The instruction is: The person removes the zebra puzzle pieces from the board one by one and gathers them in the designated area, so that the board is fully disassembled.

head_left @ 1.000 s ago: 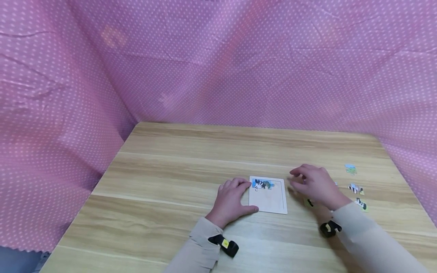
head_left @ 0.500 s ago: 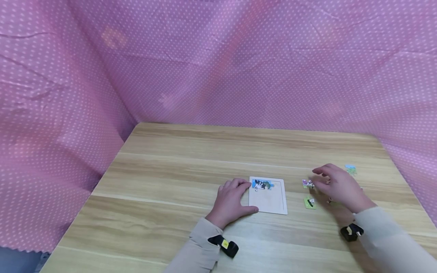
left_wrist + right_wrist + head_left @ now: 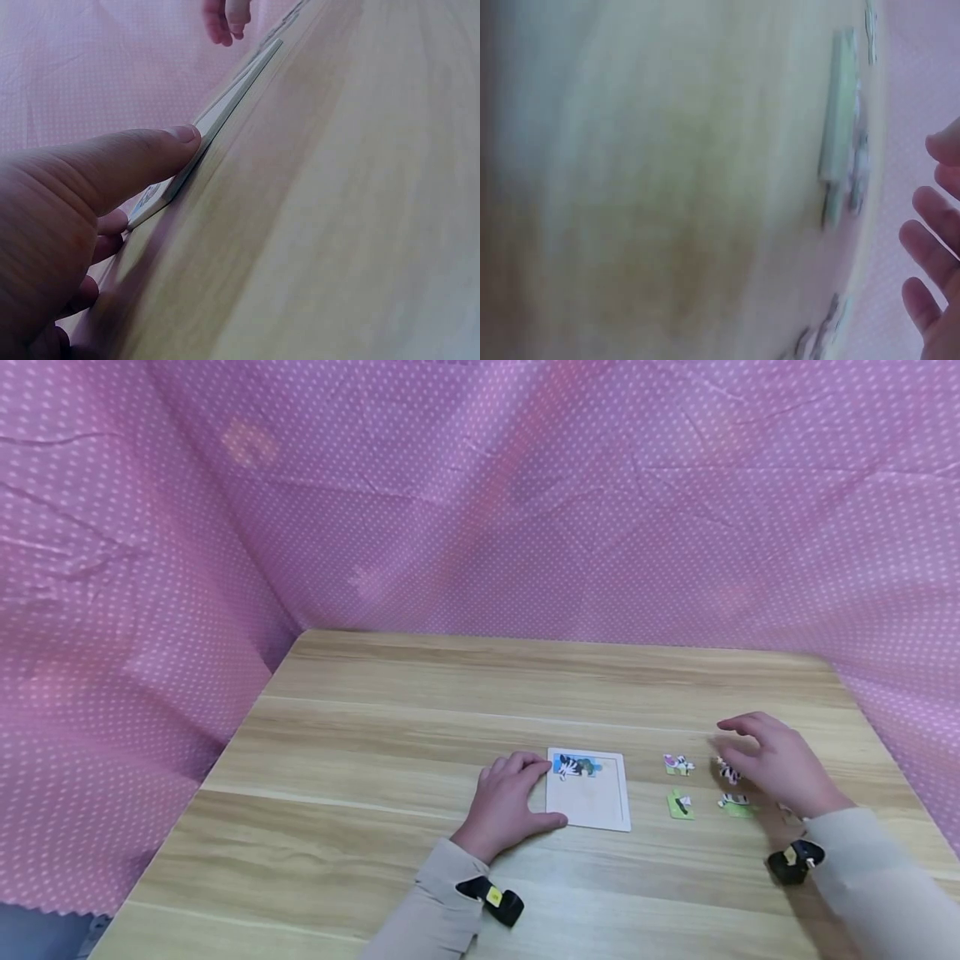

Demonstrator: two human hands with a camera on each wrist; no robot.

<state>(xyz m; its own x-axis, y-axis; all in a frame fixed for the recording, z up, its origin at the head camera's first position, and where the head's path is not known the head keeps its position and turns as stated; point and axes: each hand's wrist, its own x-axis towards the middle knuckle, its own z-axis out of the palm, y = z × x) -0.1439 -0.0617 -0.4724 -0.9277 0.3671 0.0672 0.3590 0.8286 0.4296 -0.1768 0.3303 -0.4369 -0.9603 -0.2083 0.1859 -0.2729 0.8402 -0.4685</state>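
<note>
A pale square puzzle board (image 3: pixel 588 803) lies flat on the table, with joined zebra-and-tree pieces (image 3: pixel 576 766) in its far left corner. My left hand (image 3: pixel 504 803) holds the board's left side, thumb at the near edge and fingers at the far corner. In the left wrist view, the thumb (image 3: pixel 161 150) presses on the board's rim. My right hand (image 3: pixel 783 764) hovers over loose puzzle pieces, fingers apart and slightly bent, nothing between them. Right by its thumb lies a zebra-striped piece (image 3: pixel 727 771). The right wrist view shows that hand's fingers (image 3: pixel 928 247) spread above the table.
Between board and right hand lie a purple-and-white piece (image 3: pixel 678 765) and a green piece (image 3: pixel 681 806). Nearer the right wrist is a striped green piece (image 3: pixel 737 805); another piece (image 3: pixel 789 814) is partly hidden by it. A pink dotted cloth (image 3: pixel 480 527) hangs behind the wooden table (image 3: pixel 360 760).
My right hand has moved rightward from beside the board to over the loose pieces, uncovering several on its left and covering those farther right. The left hand and board have stayed put.
</note>
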